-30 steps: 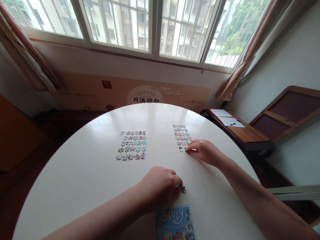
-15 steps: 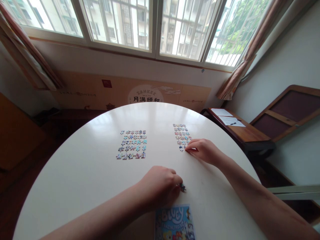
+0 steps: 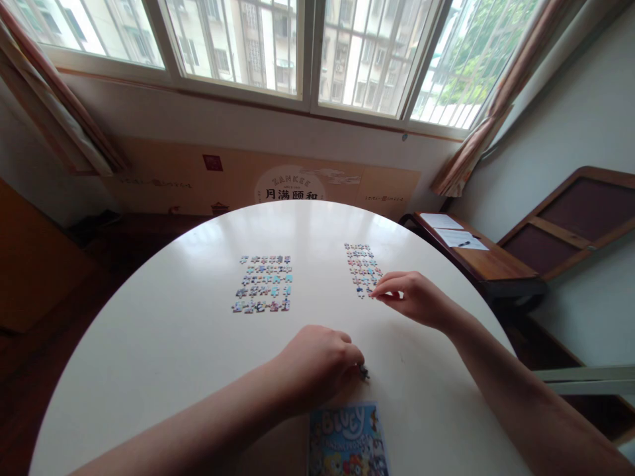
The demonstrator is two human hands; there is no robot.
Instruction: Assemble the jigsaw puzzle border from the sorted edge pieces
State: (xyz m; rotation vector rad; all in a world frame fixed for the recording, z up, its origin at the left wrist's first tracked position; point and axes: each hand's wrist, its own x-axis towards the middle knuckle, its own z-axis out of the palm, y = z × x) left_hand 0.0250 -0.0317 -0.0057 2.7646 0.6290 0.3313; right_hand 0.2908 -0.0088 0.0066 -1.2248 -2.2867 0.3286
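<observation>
The left hand is curling with its fingers drawn together around a small dark clump, apparently jigsaw pieces, which is poking out past the fingertips above the white table; whether it is touching the tabletop is hard to tell. The right hand is reaching farther forward, bringing its thumb and fingertips together at the near end of the right-hand block of pieces. It is touching or almost touching a piece there, but whether it is gripping that piece or only pressing it, I cannot tell. Just beside those fingertips, a dark blue piece is lying in the same block. The left-hand block of pieces is lying well apart, forming five rows, with a gap near the left end of its farthest row. A blue picture cover marked "Bluey" is lying nearer the person, just below the left hand. The step in hand seems to be setting or straightening a single piece at the end of a row, while the left hand is apparently keeping others ready. Any further move there would be calling for a light fingertip touch and a low lift, so that neighboring pieces are not sliding out of line.
</observation>
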